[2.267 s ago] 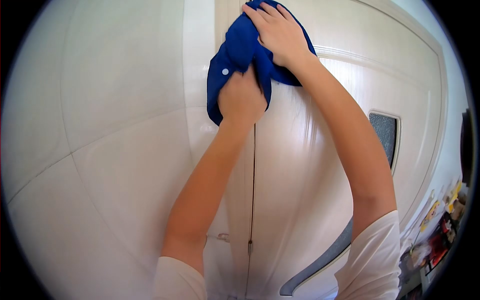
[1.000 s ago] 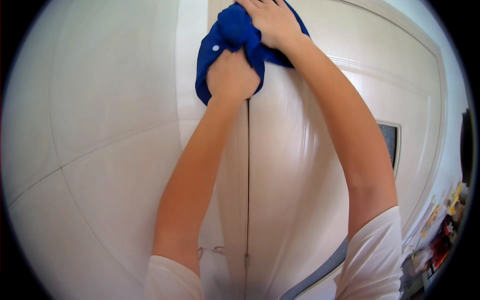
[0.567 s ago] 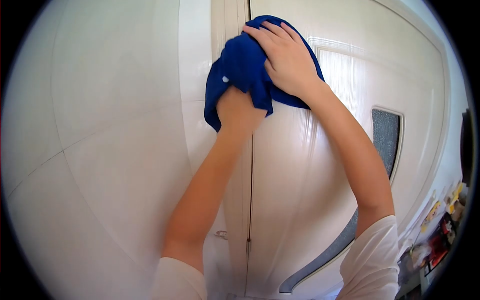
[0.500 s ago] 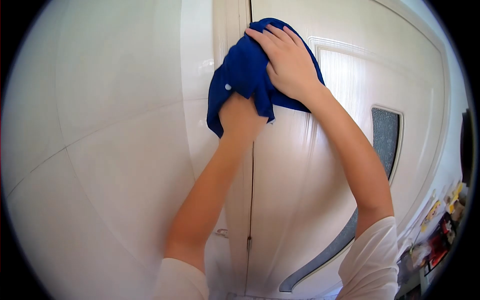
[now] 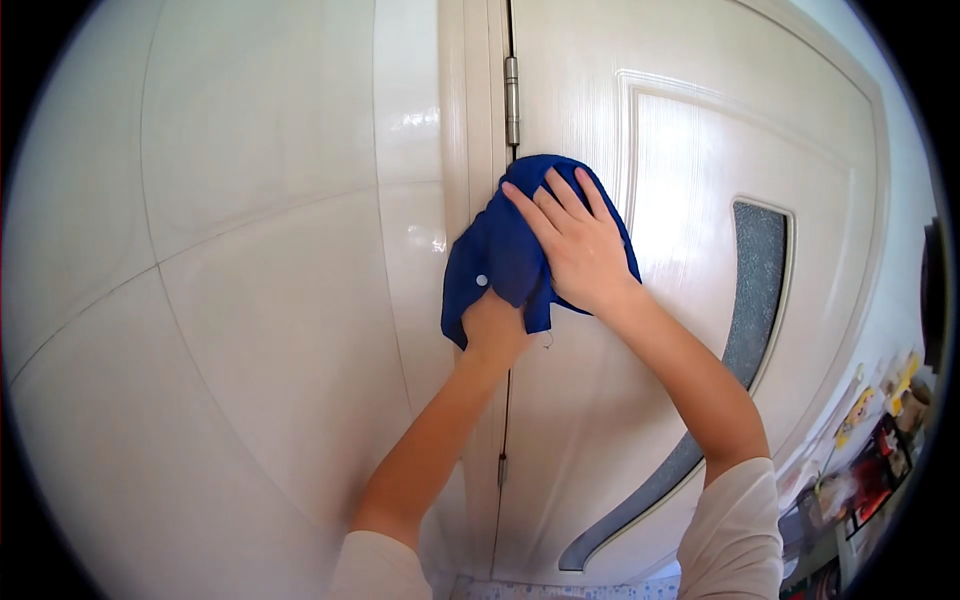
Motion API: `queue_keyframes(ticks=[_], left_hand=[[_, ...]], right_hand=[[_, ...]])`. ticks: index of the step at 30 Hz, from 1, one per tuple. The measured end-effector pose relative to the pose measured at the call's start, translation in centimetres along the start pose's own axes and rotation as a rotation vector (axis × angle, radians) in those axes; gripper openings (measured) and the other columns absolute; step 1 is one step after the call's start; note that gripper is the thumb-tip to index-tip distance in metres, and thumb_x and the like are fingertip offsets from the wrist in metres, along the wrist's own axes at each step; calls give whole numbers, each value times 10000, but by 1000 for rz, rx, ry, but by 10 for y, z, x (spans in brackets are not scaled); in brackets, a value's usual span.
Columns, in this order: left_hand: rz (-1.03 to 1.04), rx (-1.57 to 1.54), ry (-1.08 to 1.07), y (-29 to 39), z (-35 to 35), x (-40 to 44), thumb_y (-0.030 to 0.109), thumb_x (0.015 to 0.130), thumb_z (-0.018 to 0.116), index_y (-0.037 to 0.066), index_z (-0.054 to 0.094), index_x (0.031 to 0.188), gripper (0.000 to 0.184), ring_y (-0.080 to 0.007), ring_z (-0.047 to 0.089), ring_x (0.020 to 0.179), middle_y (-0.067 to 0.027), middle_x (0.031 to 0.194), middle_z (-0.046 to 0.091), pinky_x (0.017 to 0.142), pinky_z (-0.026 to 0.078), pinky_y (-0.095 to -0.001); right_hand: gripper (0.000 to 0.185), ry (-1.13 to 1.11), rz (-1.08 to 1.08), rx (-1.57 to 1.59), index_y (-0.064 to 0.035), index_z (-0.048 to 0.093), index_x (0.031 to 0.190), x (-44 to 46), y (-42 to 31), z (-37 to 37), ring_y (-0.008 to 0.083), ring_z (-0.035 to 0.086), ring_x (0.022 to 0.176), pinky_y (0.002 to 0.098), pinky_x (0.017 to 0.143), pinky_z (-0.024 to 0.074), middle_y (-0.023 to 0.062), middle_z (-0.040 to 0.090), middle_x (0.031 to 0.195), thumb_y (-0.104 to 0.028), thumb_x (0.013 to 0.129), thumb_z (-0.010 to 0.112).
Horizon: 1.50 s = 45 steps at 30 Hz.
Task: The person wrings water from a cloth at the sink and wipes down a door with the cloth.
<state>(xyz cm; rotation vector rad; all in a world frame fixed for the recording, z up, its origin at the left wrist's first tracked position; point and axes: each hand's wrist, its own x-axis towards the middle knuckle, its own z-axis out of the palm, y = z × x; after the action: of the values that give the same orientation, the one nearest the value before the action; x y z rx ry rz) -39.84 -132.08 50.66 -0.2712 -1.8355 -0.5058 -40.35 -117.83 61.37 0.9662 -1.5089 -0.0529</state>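
A blue cloth (image 5: 515, 250) with a small white dot is pressed against the cream door (image 5: 590, 400) along its hinge edge. My right hand (image 5: 585, 250) lies on top of the cloth, fingers stretched out and spread. Under the cloth's lower left part goes my left hand (image 5: 493, 325); its fingers are hidden beneath the fabric, so their grip does not show. A loose thread hangs near the cloth's lower edge.
A metal hinge (image 5: 512, 100) sits above the cloth, and a lower hinge (image 5: 502, 472) below it. Pale tiled wall (image 5: 260, 330) fills the left side. The door has a curved glass strip (image 5: 755, 290). Assorted items (image 5: 870, 470) stand at the lower right.
Both hands and the cloth have moved lower along the door's hinge edge. The upper hinge now shows above them.
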Motion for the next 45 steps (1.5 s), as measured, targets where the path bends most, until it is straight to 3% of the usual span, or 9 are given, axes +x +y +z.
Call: queue_keyframes(ticks=[10, 15, 20, 25, 26, 29, 32, 38, 45], left_hand=[[4, 0, 36, -13, 3, 12, 245, 812, 738, 95, 574, 1242, 484, -403, 682, 797, -172, 935, 706, 667, 546, -462], [-130, 17, -254, -39, 37, -49, 228, 532, 918, 120, 555, 1372, 921, -378, 668, 977, -169, 1166, 659, 818, 549, -436], [18, -48, -12, -26, 19, -38, 206, 646, 831, 107, 575, 1323, 730, -389, 672, 929, -177, 1117, 668, 770, 551, -456], [-28, 48, -57, -13, -1, 28, 244, 790, 740, 98, 617, 1264, 511, -422, 677, 872, -191, 1077, 697, 723, 549, -452], [-16, 123, -128, -6, -12, 32, 290, 798, 748, 86, 632, 1260, 518, -411, 678, 903, -190, 1108, 697, 749, 544, -449], [39, -65, 95, -13, 6, 9, 293, 780, 766, 80, 589, 1320, 607, -396, 677, 956, -181, 1127, 696, 791, 538, -449], [70, -60, 157, -14, 9, -19, 229, 783, 737, 114, 577, 1292, 546, -407, 684, 871, -187, 1047, 691, 713, 562, -452], [-126, -17, -55, -6, -4, 16, 235, 757, 767, 125, 560, 1312, 602, -403, 680, 907, -169, 1084, 690, 733, 563, -458], [66, -172, 156, -49, 36, -28, 227, 778, 761, 110, 558, 1346, 614, -397, 682, 931, -160, 1116, 690, 755, 557, -434]], right_hand=[[644, 64, 59, 86, -63, 487, 1461, 16, -5, 2, 365, 501, 1308, 510, 1177, 282, 159, 626, 1207, -43, 822, 560], [666, 3, 62, 156, -34, 550, 1403, -22, -26, 7, 336, 489, 1316, 504, 1172, 288, 154, 629, 1243, -21, 741, 628], [650, 18, 81, 103, -46, 526, 1426, -17, -25, 9, 323, 483, 1325, 501, 1179, 272, 149, 625, 1256, -55, 780, 604], [591, 144, 86, 39, -43, 534, 1400, 20, -6, 7, 320, 499, 1291, 492, 1153, 300, 138, 634, 1240, -65, 812, 581], [582, 156, 84, 40, -42, 540, 1394, 20, -5, 7, 318, 502, 1283, 489, 1147, 307, 136, 634, 1237, -67, 814, 581], [576, 110, 99, 19, -48, 554, 1389, 9, -18, 4, 307, 509, 1263, 471, 1124, 330, 120, 629, 1238, -80, 814, 578], [611, 68, 116, 14, -83, 527, 1441, -11, -31, 15, 327, 500, 1271, 474, 1121, 328, 128, 625, 1220, -88, 830, 537], [627, 137, 128, 37, -93, 519, 1450, 21, -13, 10, 327, 490, 1286, 475, 1129, 317, 123, 621, 1234, -81, 823, 542], [670, 56, 141, 33, -90, 495, 1470, -17, -32, 17, 319, 480, 1298, 483, 1143, 305, 116, 615, 1230, -91, 804, 564]])
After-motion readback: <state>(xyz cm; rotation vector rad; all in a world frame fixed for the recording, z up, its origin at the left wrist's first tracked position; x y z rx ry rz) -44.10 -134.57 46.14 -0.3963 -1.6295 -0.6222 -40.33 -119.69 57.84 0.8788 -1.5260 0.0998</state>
